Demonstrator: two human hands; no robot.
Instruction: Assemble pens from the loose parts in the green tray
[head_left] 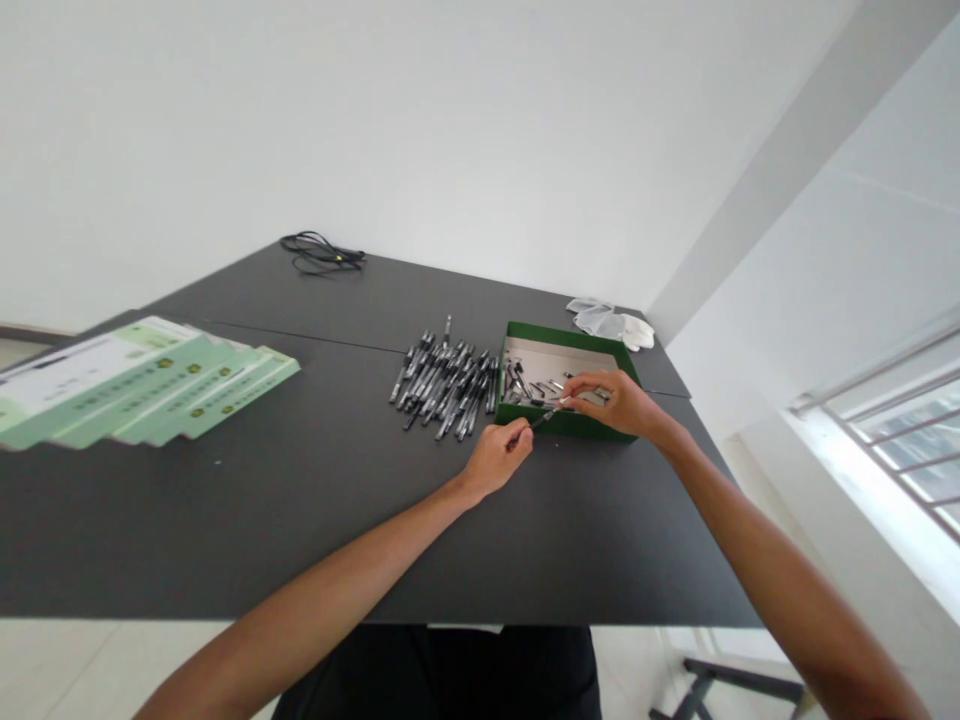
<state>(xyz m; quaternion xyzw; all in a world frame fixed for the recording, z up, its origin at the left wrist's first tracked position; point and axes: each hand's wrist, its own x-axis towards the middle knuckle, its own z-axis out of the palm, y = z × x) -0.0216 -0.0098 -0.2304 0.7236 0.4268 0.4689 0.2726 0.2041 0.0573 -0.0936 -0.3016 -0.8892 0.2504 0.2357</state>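
My left hand (501, 455) is closed around one end of a dark pen (544, 418) in front of the green box. The fingertips of my right hand (604, 397) pinch a small pale piece at the pen's other end; whether it is joined to the pen I cannot tell. Both hands are at the near wall of the open green box (574, 335). Inside the box lie several short dark and silvery pen parts (517, 380), partly hidden by my right hand. Left of the box, a heap of black and clear pens (446, 382) lies on the table.
The dark table (300, 530) stands against a white wall. Overlapping green and white printed boxes or booklets (165, 380) lie at the left. A black cable (322, 253) is coiled at the back, and white gloves (611, 322) rest behind the green box. Right is a barred window (922, 440).
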